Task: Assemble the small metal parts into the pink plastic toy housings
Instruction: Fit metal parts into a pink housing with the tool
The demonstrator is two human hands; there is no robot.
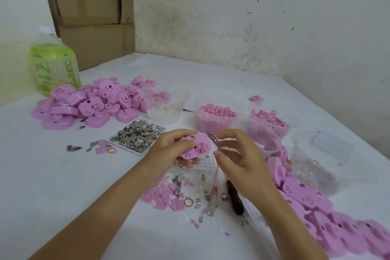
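My left hand (168,150) grips a pink plastic housing (197,147) above the middle of the table, its inner side facing up with a small round metal part near its top edge. Just to its right, my right hand (238,154) pinches thin metal tweezers (212,138), whose tips reach the housing's upper right corner. A white tray of small metal parts (137,135) lies to the left of my hands. Loose metal bits and pink pieces (179,194) are scattered below my hands.
A heap of pink housings (90,103) sits at back left, and another row (316,207) runs along the right. Clear tubs of pink parts (217,120) (268,126) stand behind my hands. A screwdriver (213,194), a dark-handled tool (234,198), a green bottle (54,67) and cardboard boxes (92,17) are also present.
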